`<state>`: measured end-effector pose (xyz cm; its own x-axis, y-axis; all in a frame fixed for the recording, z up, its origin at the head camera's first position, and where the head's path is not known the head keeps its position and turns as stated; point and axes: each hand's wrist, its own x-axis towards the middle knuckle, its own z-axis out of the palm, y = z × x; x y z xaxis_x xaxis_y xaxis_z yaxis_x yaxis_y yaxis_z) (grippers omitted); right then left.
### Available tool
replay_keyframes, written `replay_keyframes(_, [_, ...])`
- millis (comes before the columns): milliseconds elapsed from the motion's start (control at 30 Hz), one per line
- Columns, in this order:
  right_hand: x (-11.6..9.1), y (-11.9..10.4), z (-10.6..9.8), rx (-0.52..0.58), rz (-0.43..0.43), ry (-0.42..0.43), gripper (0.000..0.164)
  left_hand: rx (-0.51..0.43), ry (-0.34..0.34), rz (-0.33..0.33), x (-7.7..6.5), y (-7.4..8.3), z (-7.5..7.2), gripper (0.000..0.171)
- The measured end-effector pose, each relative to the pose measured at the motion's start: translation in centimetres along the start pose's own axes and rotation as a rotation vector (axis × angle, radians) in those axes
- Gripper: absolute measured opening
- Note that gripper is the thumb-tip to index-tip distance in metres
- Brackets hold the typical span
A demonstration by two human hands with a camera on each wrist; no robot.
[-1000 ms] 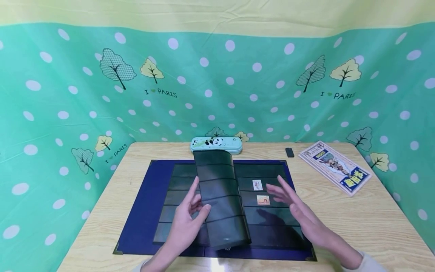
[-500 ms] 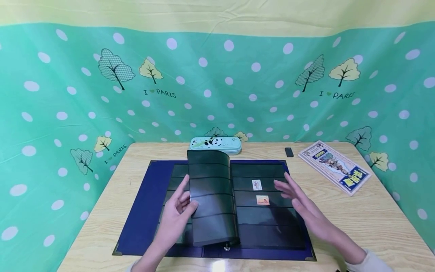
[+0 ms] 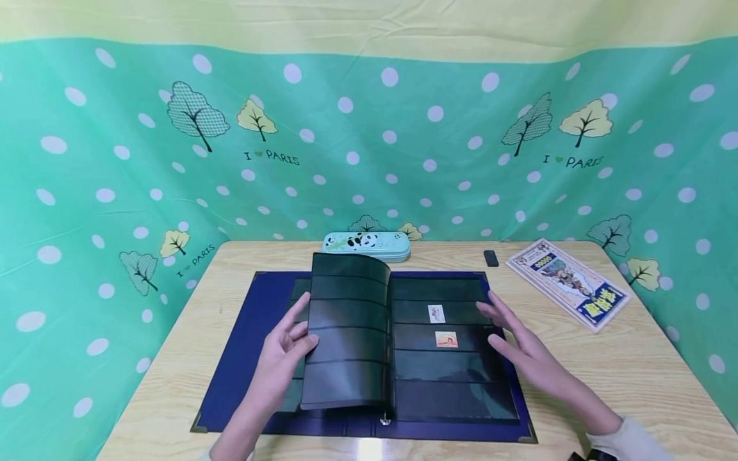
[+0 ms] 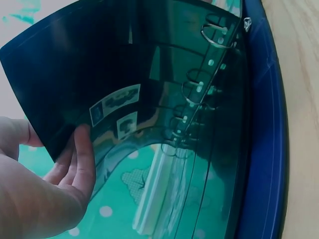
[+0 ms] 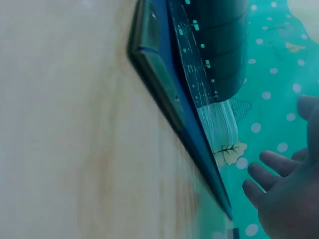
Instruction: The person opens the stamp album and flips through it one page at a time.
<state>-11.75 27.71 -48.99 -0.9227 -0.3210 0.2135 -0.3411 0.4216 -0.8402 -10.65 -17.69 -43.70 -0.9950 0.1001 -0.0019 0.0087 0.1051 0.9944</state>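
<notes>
A ring-bound stamp album (image 3: pixel 233 358) with a blue cover lies spread on the table. My left hand (image 3: pixel 277 358) pinches the left edge of a black pocket page (image 3: pixel 346 333), which stands raised and curved over the left side. In the left wrist view, the thumb is behind this page and the fingers are in front, near two stamps (image 4: pixel 115 103) on its face. On the right-hand page sit a pale stamp (image 3: pixel 436 314) and an orange stamp (image 3: pixel 446 339). My right hand (image 3: pixel 533 355) hovers over that page's right edge, fingers spread, holding nothing.
Behind the album is a light-blue pencil case (image 3: pixel 369 244) with a panda print. A small black object (image 3: pixel 491 258) and a printed booklet (image 3: pixel 567 283) lie at the back right of the wooden table (image 3: pixel 623 384). A green dotted cloth (image 3: pixel 369 141) hangs around the table.
My left hand has moved left with the page, which now leans further to the left and shows more of the right-hand page. My right hand has shifted slightly right.
</notes>
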Motion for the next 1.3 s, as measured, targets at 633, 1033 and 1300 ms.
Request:
replay_keyframes(633, [-0.4, 2.3, -0.3, -0.226, 0.077, -0.168, 0.110, -0.297, -0.092, -0.107, 1.3, -1.3, -2.3, 0.080])
replay_keyframes(1033, [-0.3, 2.0, -0.5, -0.265, 0.093, -0.183, 0.109, -0.338, -0.231, 0.044, 0.9, -0.9, -2.7, 0.084])
replay_keyframes(1300, [-0.2, 2.0, -0.5, -0.314, 0.136, -0.193, 0.110, -0.334, -0.234, 0.069, 0.6, -0.7, -2.7, 0.083])
